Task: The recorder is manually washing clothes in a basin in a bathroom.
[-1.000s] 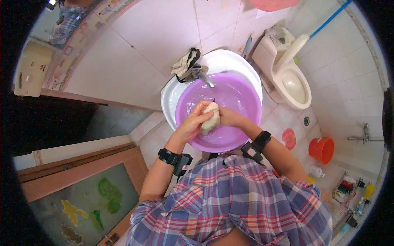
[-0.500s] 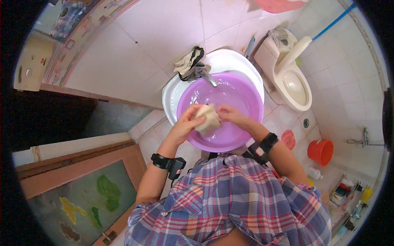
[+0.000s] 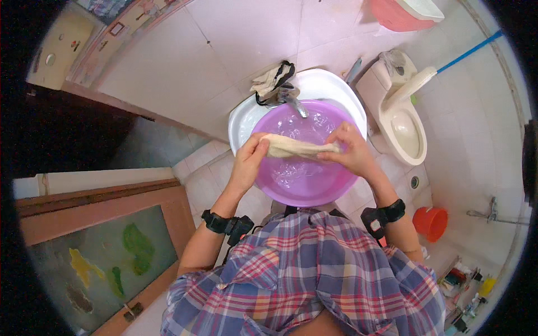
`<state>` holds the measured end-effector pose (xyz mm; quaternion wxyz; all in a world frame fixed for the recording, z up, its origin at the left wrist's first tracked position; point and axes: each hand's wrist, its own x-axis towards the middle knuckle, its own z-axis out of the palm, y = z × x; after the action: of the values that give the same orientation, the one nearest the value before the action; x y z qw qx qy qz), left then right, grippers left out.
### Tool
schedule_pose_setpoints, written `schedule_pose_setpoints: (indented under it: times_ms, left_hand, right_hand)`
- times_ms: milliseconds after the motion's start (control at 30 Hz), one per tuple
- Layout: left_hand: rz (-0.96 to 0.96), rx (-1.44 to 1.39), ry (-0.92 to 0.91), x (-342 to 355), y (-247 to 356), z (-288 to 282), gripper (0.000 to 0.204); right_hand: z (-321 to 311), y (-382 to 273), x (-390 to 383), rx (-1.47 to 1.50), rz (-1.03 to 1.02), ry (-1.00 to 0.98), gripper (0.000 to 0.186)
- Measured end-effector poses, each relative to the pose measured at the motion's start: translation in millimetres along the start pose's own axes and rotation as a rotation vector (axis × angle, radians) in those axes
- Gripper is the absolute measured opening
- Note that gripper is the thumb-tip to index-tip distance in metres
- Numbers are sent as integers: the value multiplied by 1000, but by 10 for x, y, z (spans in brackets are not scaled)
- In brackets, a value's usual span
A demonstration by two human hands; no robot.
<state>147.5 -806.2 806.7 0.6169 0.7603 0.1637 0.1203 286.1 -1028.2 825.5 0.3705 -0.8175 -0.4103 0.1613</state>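
A wet-looking cream cloth (image 3: pixel 297 147), long and narrow like a sock, is stretched level between my hands above a purple basin (image 3: pixel 322 197). My left hand (image 3: pixel 250 159) grips its wider end, thumb on top. At the narrower end, my right hand (image 3: pixel 348 150) pinches the fabric between thumb and fingers. Water (image 3: pixel 291 176) with ripples and bubbles fills the basin below. The basin sits in a white sink (image 3: pixel 238 131), under a metal faucet (image 3: pixel 297 106) at the far rim.
A dark-edged cream cloth (image 3: pixel 274 80) hangs by the faucet. To the right stand a toilet (image 3: pixel 404 134) and a red bucket (image 3: pixel 430 224). A pink and white basin (image 3: pixel 403 14) is at the far wall. A wood-framed door (image 3: pixel 106 257) is at the lower left.
The cloth, bunched up before, is now pulled out lengthwise. My right hand has moved right and grips its end, while my left keeps hold. The view has shifted slightly.
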Motion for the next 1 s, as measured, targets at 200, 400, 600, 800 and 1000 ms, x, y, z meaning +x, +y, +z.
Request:
schedule_pose_setpoints:
  times_ms: [200, 400, 600, 800, 1000]
  left_hand:
    - [-127, -57, -22, 362, -461, 163, 19]
    - [30, 618, -148, 683, -1079, 370, 18]
    - [-144, 856, -357, 792, -1123, 774, 36]
    - [-96, 986, -372, 796, -1549, 983, 34]
    - [-133, 828, -350, 1048, -1648, 934, 32]
  right_hand:
    - [44, 86, 181, 135, 162, -48, 33]
    - [551, 1006, 511, 241, 360, -290, 39]
    - [936, 1485, 672, -241, 434, -246, 42]
    - [1243, 1579, 678, -287, 482, -128, 40]
    - [1253, 1586, 793, -283, 521, -46, 36]
